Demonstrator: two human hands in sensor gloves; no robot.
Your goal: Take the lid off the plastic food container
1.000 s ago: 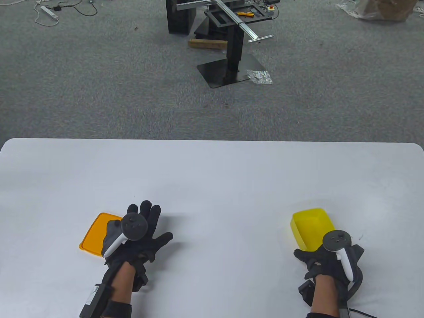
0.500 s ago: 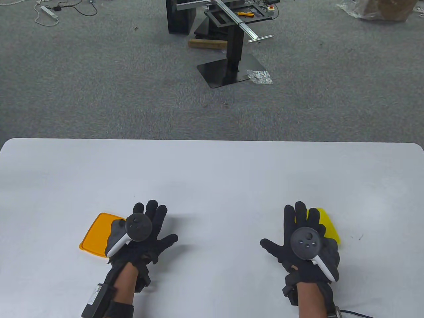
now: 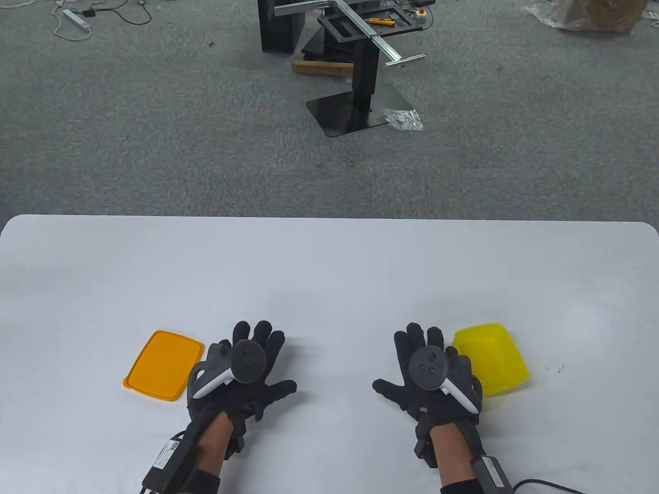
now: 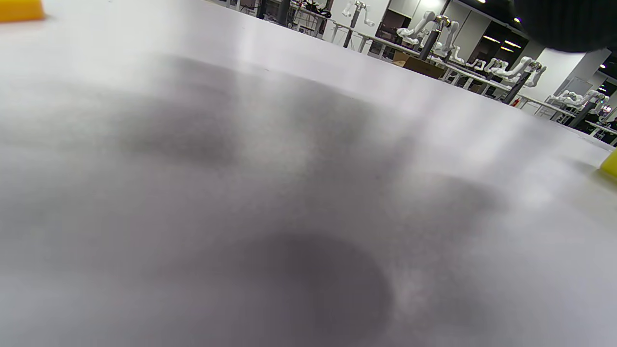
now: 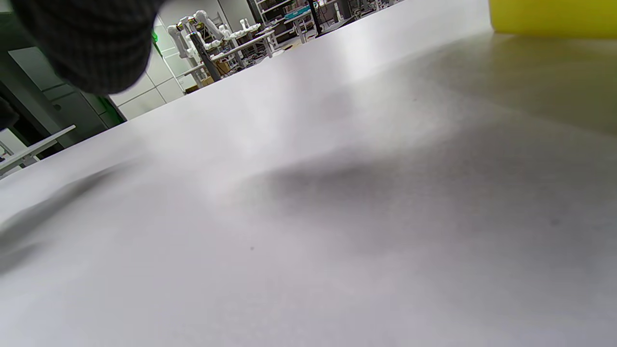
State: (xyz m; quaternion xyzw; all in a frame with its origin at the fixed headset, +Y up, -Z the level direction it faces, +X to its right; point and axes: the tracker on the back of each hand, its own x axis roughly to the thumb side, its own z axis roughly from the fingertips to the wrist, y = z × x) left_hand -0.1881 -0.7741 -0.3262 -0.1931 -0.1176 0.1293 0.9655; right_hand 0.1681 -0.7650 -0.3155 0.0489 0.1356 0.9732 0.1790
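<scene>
The orange lid (image 3: 163,365) lies flat on the white table (image 3: 329,267) at the front left, apart from the container. The yellow plastic container (image 3: 491,357) sits at the front right; its edge shows in the right wrist view (image 5: 554,17). My left hand (image 3: 247,368) rests palm down with fingers spread, just right of the lid and holding nothing. My right hand (image 3: 425,368) rests palm down with fingers spread, just left of the container and holding nothing. A corner of the lid shows in the left wrist view (image 4: 19,9).
The table's far edge (image 3: 329,218) borders grey carpet. A black stand (image 3: 360,77) with metal rails stands on the floor beyond. Cables run from both wrists at the table's front edge.
My right hand let go of the container, opened, and moved left off it. My left hand slid right off the lid. Both hands now lie flat between lid and container.
</scene>
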